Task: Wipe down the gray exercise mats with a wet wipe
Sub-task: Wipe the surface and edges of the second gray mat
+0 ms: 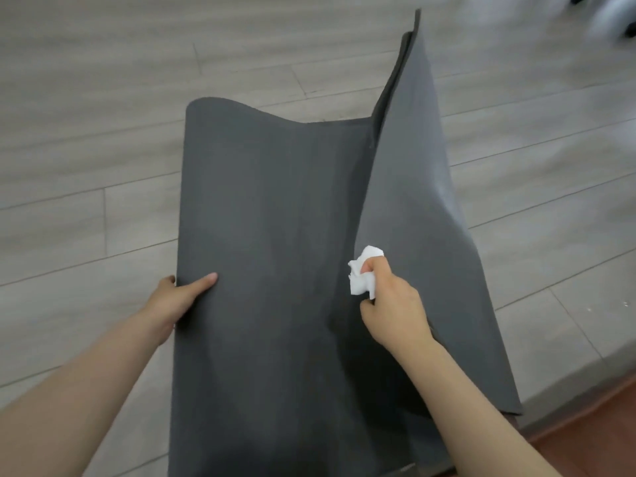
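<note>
A dark gray exercise mat (268, 235) hangs lifted in front of me, its far end curling over. My left hand (179, 297) grips its left edge, thumb on the front face and fingers hidden behind. A second gray mat (423, 187) stands folded up along the right side, overlapping the first. My right hand (392, 301) holds a crumpled white wet wipe (361, 273) at the seam between the two mats, and the lower edge of the right mat lies by this hand.
Pale gray wood-look floor (103, 149) lies all around the mats. A reddish-brown strip (599, 428) runs along the bottom right corner. A blurred white object (612, 15) sits at the top right.
</note>
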